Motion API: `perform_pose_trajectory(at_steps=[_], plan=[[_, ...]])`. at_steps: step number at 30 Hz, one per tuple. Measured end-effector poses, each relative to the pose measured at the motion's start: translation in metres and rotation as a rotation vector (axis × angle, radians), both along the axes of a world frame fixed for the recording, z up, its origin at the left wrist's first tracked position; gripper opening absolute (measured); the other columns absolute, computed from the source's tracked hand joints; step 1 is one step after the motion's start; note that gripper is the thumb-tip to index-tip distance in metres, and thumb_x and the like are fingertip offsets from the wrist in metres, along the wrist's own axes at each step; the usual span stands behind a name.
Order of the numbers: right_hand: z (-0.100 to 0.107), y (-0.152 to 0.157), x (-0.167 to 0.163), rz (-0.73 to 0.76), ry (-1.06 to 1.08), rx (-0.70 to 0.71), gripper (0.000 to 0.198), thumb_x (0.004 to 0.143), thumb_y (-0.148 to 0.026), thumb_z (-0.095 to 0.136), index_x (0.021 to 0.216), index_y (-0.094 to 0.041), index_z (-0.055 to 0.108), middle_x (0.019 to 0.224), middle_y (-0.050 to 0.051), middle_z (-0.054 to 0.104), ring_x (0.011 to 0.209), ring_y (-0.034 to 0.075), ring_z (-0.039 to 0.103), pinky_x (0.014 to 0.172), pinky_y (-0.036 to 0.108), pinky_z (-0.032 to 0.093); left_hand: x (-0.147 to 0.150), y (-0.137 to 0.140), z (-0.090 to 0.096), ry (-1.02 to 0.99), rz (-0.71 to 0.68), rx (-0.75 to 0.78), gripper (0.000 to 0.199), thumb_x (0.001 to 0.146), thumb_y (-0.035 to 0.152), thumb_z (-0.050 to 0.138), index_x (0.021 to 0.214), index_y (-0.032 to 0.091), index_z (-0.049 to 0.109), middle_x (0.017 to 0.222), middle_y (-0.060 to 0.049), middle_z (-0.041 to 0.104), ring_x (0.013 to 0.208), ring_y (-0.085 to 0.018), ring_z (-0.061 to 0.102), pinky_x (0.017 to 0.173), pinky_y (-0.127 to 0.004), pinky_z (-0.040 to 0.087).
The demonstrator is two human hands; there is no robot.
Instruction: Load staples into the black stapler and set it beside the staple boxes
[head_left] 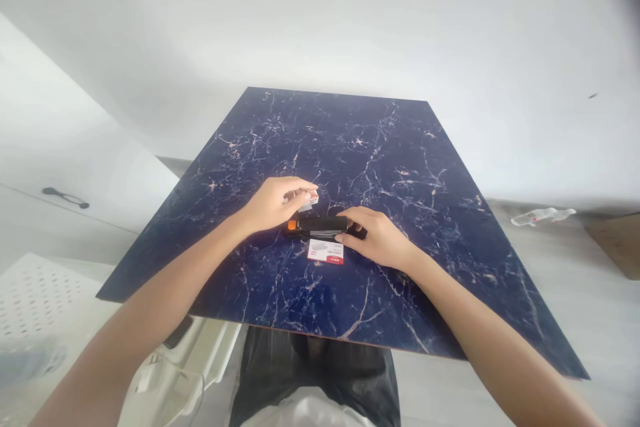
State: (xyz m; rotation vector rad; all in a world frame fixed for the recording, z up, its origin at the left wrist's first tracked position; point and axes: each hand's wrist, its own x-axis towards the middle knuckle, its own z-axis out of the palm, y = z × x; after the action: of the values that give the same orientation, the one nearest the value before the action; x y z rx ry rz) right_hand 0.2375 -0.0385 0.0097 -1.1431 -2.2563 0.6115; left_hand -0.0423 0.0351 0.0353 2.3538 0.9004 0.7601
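Observation:
A black stapler (321,224) with an orange patch at its left end lies crosswise on the blue marbled table (345,147). My right hand (375,235) grips its right end between thumb and fingers. Just beyond the stapler's left end, my left hand (280,202) pinches a small white-and-red box (313,198), partly hidden by the fingers. On the near side of the stapler lies a flat white-and-red card or packet (325,251) with printing and a small picture of what looks like a stapler.
Along the far side of the table runs a white wall (350,20). A clear plastic bottle (543,216) lies on the floor at right, beside a brown box (617,245). White furniture with a dark handle (65,197) stands at left, and a cable (203,383) hangs below it.

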Motion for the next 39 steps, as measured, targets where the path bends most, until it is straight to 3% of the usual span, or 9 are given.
perform_pose_trajectory(at_steps=[3,9,16,20,24,27,30,34,39], plan=[[-0.002,-0.001,-0.002,0.061,0.052,0.047,0.018,0.094,-0.018,0.067,0.111,-0.023,0.070,0.106,0.006,0.077,0.095,0.023,0.071,0.085,0.041,0.060,-0.009,0.012,-0.003,0.130,-0.054,0.110,0.027,0.104,0.030,0.056,0.117,0.026,0.079,0.112,-0.006,0.078,0.091,-0.020,0.072,0.081,-0.035,0.058],[-0.001,-0.001,-0.004,0.074,0.069,0.079,0.022,0.094,-0.013,0.064,0.112,-0.024,0.071,0.106,0.006,0.077,0.099,0.024,0.070,0.087,0.042,0.060,-0.009,0.012,-0.008,0.386,-0.072,0.340,0.019,0.097,0.037,0.070,0.091,0.023,0.081,0.108,-0.010,0.069,0.099,-0.028,0.062,0.091,-0.046,0.051],[-0.003,-0.001,-0.003,-0.053,-0.031,-0.005,0.026,0.095,-0.025,0.070,0.121,-0.025,0.069,0.107,0.006,0.077,0.085,0.022,0.073,0.081,0.040,0.062,-0.007,0.010,-0.010,0.412,-0.066,0.326,0.026,0.100,0.030,0.062,0.085,0.019,0.080,0.127,-0.013,0.065,0.115,-0.033,0.058,0.100,-0.051,0.049],[-0.001,-0.002,-0.003,-0.087,-0.002,-0.033,0.041,0.092,-0.026,0.072,0.133,-0.028,0.066,0.106,0.003,0.078,0.085,0.021,0.075,0.084,0.039,0.063,-0.008,0.012,-0.007,0.290,-0.058,0.321,0.020,0.101,0.031,0.063,0.092,0.021,0.078,0.122,-0.010,0.070,0.114,-0.030,0.062,0.100,-0.048,0.052],[-0.001,-0.002,-0.002,-0.085,0.004,-0.055,0.045,0.092,-0.026,0.073,0.136,-0.029,0.065,0.101,0.001,0.079,0.086,0.021,0.076,0.084,0.038,0.064,-0.001,0.001,-0.001,0.153,0.054,0.133,0.021,0.104,0.038,0.059,0.109,0.022,0.072,0.108,-0.008,0.075,0.098,-0.024,0.070,0.085,-0.039,0.057],[0.002,-0.002,0.003,-0.058,-0.015,-0.026,0.045,0.093,-0.025,0.071,0.138,-0.029,0.064,0.104,0.003,0.080,0.090,0.022,0.077,0.085,0.039,0.064,0.008,-0.012,0.000,0.126,0.033,0.043,0.022,0.105,0.040,0.056,0.110,0.022,0.069,0.104,-0.007,0.076,0.090,-0.021,0.072,0.077,-0.036,0.057],[0.011,-0.001,0.016,-0.034,-0.091,0.002,0.042,0.094,-0.023,0.068,0.135,-0.027,0.065,0.106,0.004,0.080,0.091,0.024,0.077,0.085,0.040,0.063,0.014,-0.019,-0.002,0.070,-0.002,0.072,0.018,0.104,0.036,0.057,0.106,0.023,0.069,0.101,-0.005,0.076,0.088,-0.020,0.073,0.079,-0.035,0.058],[0.025,0.000,0.035,-0.021,-0.205,0.047,0.038,0.092,-0.021,0.065,0.129,-0.025,0.068,0.100,0.005,0.078,0.089,0.026,0.075,0.085,0.043,0.062,0.011,-0.020,-0.001,-0.052,0.097,0.124,0.017,0.102,0.038,0.061,0.105,0.023,0.070,0.101,-0.004,0.079,0.090,-0.020,0.075,0.075,-0.031,0.059],[0.024,-0.008,0.018,-0.066,0.048,0.224,0.032,0.095,-0.029,0.069,0.127,-0.024,0.065,0.120,0.010,0.075,0.106,0.028,0.073,0.092,0.047,0.063,0.015,-0.029,-0.003,-0.117,0.043,0.337,0.017,0.103,0.030,0.061,0.118,0.024,0.067,0.098,-0.003,0.079,0.091,-0.019,0.075,0.083,-0.034,0.059]])
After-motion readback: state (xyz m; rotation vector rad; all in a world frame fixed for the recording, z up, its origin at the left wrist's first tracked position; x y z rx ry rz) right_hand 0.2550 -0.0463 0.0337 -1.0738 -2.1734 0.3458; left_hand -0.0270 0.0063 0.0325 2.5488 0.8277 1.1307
